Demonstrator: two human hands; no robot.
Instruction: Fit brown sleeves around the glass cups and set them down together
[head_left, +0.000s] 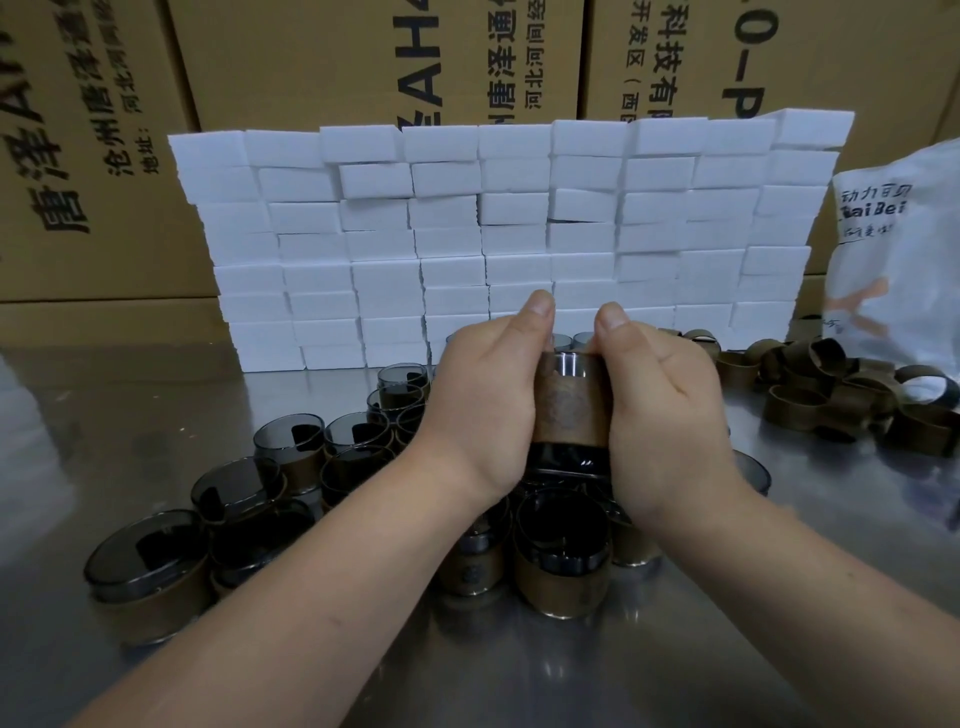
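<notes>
My left hand (485, 400) and my right hand (660, 400) together grip one dark glass cup (569, 460) held on its side above the table. A brown sleeve (570, 410) is around the cup, between my palms; the cup's dark end shows below it. Both thumbs point up past the cup's far rim. Below and to the left stand several sleeved cups (563, 561), packed close together on the steel table (156, 415). A heap of loose brown sleeves (831, 389) lies at the right.
A wall of stacked white foam blocks (498, 234) stands behind the cups. Brown cardboard cartons (311, 57) with printed characters rise behind it. A white printed plastic bag (898, 260) sits at the right edge.
</notes>
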